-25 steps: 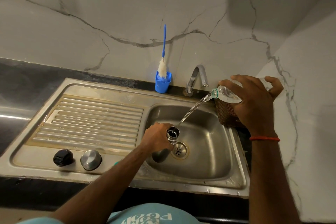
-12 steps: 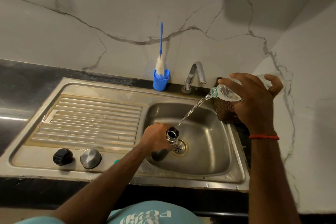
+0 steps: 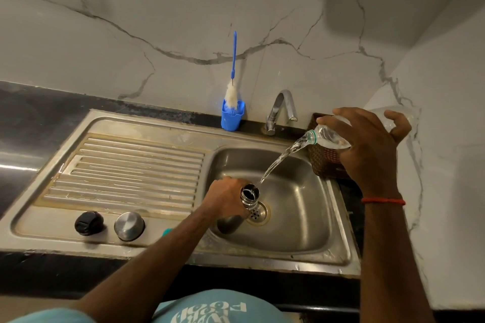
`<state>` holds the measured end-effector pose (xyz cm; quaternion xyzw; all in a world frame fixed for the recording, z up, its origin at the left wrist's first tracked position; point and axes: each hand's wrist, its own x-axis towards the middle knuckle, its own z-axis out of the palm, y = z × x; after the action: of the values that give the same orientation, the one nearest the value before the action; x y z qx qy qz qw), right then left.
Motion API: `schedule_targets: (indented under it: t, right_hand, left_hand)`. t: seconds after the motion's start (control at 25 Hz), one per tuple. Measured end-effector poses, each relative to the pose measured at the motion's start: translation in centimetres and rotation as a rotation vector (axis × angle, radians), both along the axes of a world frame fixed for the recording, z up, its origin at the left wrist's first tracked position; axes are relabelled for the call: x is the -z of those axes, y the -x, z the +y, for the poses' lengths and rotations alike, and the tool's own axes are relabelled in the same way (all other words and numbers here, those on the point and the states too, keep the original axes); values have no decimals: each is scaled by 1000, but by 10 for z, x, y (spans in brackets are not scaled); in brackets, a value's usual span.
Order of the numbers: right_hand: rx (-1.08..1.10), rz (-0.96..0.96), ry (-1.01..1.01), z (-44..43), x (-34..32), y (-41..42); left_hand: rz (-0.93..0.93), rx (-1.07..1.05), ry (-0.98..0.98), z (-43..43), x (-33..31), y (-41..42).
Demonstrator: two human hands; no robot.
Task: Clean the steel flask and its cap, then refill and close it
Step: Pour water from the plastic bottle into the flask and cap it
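**Refill in progress: flask held over sink, caps off**

Location: the flask [image 3: 248, 198] is over the sink basin [image 3: 301, 231], just above the drain [image 3: 256, 214], tilted w/ its open mouth up and to the right.

Hands: the left hand [image 3: 225, 198] grips the flask at the neck, fingers curled round just below the rim. The right hand [image 3: 367, 149] holds a clear plastic bottle [image 3: 328, 136] tipped toward the flask, fingers [image 3: 330, 119] wrapped over its body. A water stream [image 3: 280, 160] arcs from bottle to flask mouth and lands near the rim's right edge. Can't tell if all of it goes in.

Handling (my judgement): steel body, stiff, won't give under a firm grip. Smooth and prob. wet, so slippery, and heavier as it fills. The neck hold suits aiming; a mid-body hold looks safer once full. Narrow mouth, so little margin for the pour. The bottle is thin and soft; a squeeze would prob. surge the flow.

Materials:
- The drainboard [image 3: 131, 165] is ribbed brushed steel w/ brownish staining.
- At its front edge, side by side but apart, sit a domed black cap [image 3: 88, 223] and a flat-topped steel cap [image 3: 129, 225].
- A blue cup [image 3: 232, 115] holds a brush [image 3: 232, 86] w/ white bristles and a thin blue handle.
- The tap [image 3: 280, 110] is bent chrome.
- A brown woven basket [image 3: 322, 162] sits behind the bottle.
- The counter [image 3: 26, 118] is dark and glossy.

Closing not yet done.
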<state>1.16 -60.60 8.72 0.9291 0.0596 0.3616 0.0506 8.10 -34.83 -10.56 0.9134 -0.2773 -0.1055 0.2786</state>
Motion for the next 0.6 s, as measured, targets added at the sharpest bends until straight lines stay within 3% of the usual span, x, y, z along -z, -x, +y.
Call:
schedule_targets:
  t: [0.6]
  right_hand:
    - [-4,-32,3,5,-5,3]
  left_hand:
    - [-27,37,-18,5,-1,3]
